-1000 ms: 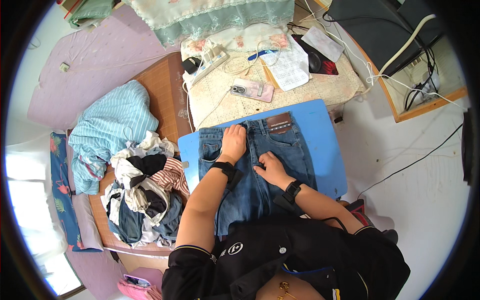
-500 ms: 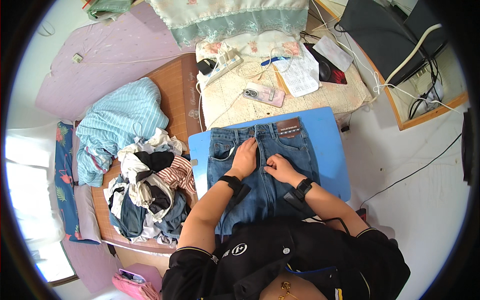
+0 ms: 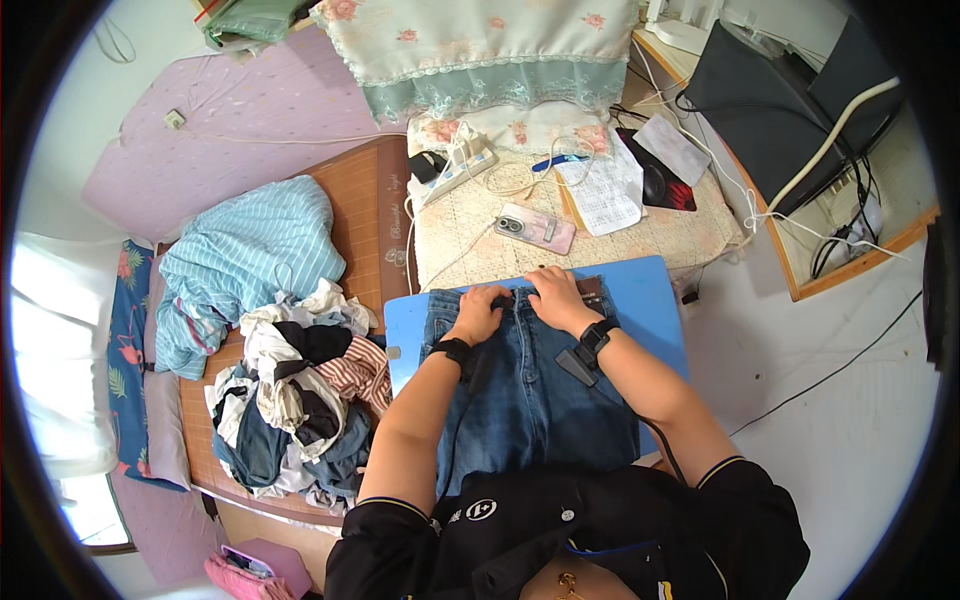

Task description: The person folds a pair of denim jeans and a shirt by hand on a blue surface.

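I have both hands on the top edge of a pair of blue jeans [image 3: 530, 390] that lie flat on a blue board [image 3: 650, 300] in the middle of the frame, with the legs running down toward me. My left hand [image 3: 478, 312] sits on the waistband with its fingers curled down over the cloth, a narrow grip that looks like it pinches the edge, though I cannot see under the fingers to be sure. My right hand [image 3: 556, 292] is just beside it, laid flat and pressing on the waistband more than holding it. I think I am at the step of making the top of the jeans neat and even. A good next move would need both hands to keep the waistband straight, so the cloth does not bunch up. The lower part of the legs is hidden under my arms and my black shirt [image 3: 570, 530], so I cannot tell how they lie there. A pile of mixed clothes [image 3: 290, 400] sits at the left of the frame, and a striped light blue cloth [image 3: 250, 260] is above it. A phone [image 3: 535, 229] lies on the counter [image 3: 470, 250] above my hands, near white cables. The edges of the frame bend and go dark.
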Tool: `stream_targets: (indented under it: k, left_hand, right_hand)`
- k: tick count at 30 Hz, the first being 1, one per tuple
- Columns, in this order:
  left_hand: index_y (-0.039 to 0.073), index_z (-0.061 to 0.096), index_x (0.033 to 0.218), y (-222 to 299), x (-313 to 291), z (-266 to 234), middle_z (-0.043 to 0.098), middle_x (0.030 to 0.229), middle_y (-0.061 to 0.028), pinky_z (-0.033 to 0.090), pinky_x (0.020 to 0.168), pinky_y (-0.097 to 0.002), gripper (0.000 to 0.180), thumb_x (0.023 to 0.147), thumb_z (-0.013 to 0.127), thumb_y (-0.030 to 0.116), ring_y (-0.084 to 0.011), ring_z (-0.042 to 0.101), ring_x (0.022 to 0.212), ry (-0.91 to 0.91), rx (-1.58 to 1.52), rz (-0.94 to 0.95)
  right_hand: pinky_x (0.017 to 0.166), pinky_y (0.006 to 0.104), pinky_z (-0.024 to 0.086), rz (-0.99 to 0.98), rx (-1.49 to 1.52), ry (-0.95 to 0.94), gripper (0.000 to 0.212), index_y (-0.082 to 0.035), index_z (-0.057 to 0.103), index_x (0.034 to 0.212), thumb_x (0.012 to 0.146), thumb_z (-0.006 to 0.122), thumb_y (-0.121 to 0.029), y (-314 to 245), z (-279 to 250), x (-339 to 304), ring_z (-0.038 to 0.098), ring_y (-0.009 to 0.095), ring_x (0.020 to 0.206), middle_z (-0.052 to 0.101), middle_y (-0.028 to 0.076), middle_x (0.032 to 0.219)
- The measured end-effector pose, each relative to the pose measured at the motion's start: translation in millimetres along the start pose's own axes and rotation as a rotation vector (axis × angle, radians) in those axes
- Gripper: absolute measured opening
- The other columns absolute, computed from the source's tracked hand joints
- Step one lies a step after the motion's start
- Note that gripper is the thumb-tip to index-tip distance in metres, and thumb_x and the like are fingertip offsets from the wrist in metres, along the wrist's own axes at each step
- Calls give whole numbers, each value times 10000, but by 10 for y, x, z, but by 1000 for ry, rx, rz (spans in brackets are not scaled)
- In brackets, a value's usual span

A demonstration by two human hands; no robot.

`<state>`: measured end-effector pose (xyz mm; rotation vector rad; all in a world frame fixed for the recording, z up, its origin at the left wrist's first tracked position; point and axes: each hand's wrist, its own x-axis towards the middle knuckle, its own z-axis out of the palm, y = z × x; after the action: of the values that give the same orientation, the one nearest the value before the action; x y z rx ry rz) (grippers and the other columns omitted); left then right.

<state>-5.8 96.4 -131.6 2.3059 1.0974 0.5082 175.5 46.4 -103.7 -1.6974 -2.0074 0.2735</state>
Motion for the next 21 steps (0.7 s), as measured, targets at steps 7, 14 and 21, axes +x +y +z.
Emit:
stream_targets:
  k: [7,14,21]
  left_hand:
    - [95,627,978,-128,80,6,602,906,-130,453,791,-342,295,689,617,39,-292,569,876,-126,-175,-62]
    - [82,635,978,-158,56,-109,616,928,-116,466,766,-323,274,708,618,39,-253,592,865,-171,-318,-91]
    - [33,640,943,-100,5,-194,651,843,-102,474,694,-295,226,718,617,27,-179,607,747,-144,-525,-115]
  right_hand:
    - [852,408,334,67,-48,-318,213,-113,572,906,712,637,-169,19,2,122,448,279,1007,533,73,940]
    - [809,398,366,-20,237,-284,189,-84,560,906,742,619,-157,-31,32,92,547,278,895,603,82,895]
    - [742,367,429,-62,415,-177,190,-52,583,870,723,648,-153,-145,14,80,593,290,802,631,109,844]
